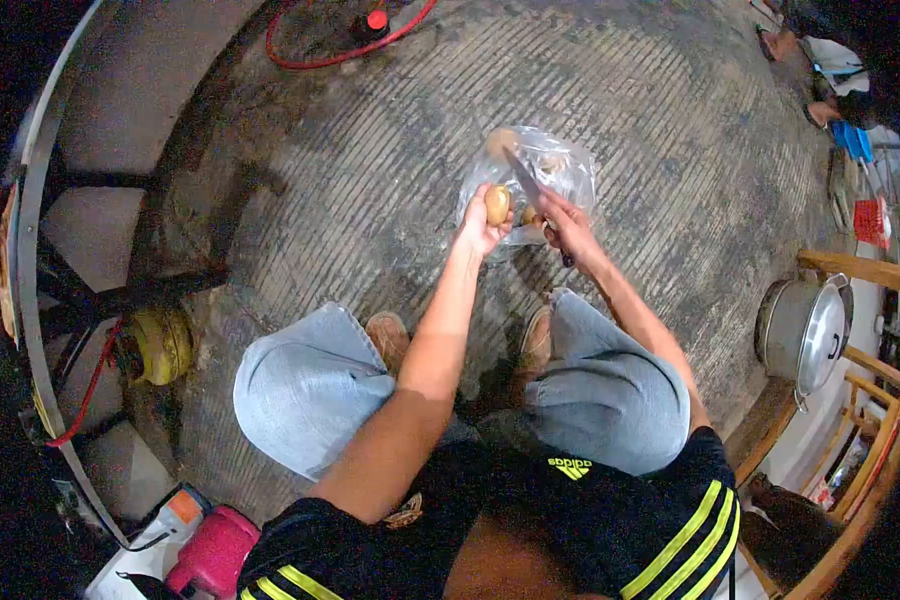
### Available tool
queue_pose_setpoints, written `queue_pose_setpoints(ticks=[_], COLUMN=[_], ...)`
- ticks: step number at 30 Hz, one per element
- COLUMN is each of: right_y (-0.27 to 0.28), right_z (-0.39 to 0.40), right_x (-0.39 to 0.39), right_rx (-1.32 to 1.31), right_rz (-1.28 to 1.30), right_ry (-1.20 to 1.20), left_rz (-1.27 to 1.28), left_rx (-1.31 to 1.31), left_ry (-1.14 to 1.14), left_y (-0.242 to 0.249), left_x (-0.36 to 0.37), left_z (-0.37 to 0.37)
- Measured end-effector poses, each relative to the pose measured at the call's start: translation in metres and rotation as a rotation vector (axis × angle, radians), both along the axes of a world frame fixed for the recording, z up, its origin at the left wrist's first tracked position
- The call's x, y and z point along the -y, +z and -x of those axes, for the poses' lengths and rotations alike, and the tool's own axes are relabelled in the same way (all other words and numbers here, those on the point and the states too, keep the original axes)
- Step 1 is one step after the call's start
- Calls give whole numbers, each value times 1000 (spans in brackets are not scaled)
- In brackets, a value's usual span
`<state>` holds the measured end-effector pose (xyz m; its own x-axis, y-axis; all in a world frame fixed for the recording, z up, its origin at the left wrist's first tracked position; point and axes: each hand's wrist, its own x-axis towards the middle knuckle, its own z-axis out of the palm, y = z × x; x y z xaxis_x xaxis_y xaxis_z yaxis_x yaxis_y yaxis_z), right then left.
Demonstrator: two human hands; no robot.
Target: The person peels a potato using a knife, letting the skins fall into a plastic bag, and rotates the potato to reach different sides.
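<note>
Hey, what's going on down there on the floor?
A person is holding what looks like a potato in the left hand and a knife in the right hand. The blade isn't touching the potato. Below the hands, a clear plastic bag lies on the floor.

We find open passage to the left of the left hand point(484, 224), over grooved floor point(360, 180) reaching to the yellow cylinder point(160, 345). Forward, we can pass beyond the plastic bag point(577, 172) as far as the red hose point(308, 63). To the right of the right hand point(572, 228), we have bare floor up to the lidded pot point(782, 325). Between the hands, the knife point(526, 180) slants forward over the bag and obstructs direct crossing. Nearer the body, the left knee point(305, 385) and right knee point(615, 395) limit low sideways movement. We cannot determine the height above the bag.
</note>
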<state>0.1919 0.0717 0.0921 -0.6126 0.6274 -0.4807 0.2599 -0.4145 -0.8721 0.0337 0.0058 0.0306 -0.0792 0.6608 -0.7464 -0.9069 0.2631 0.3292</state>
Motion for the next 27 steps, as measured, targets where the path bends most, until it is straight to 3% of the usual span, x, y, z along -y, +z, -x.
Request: queue_pose_setpoints(ticks=[2,3,6,10,14,27], right_y=[-6,-12,-11,1,12,4], right_z=[3,5,6,10,17,18], right_x=[-2,-2,18,34,43,47], right_rx=[81,127,36,349,504,452], right_rz=[33,-78,-723,-974,-797,-890], right_ry=[53,160,204,254,293,373], left_rz=[22,32,48,54,45,67], left_rx=[12,19,-23,-124,-142,-156], left_ry=[7,8,-13,-62,-9,17], left_y=[1,-2,-11,-12,-13,-22], left_x=[4,6,9,13,14,17], left_z=[-2,-2,1,5,0,-6])
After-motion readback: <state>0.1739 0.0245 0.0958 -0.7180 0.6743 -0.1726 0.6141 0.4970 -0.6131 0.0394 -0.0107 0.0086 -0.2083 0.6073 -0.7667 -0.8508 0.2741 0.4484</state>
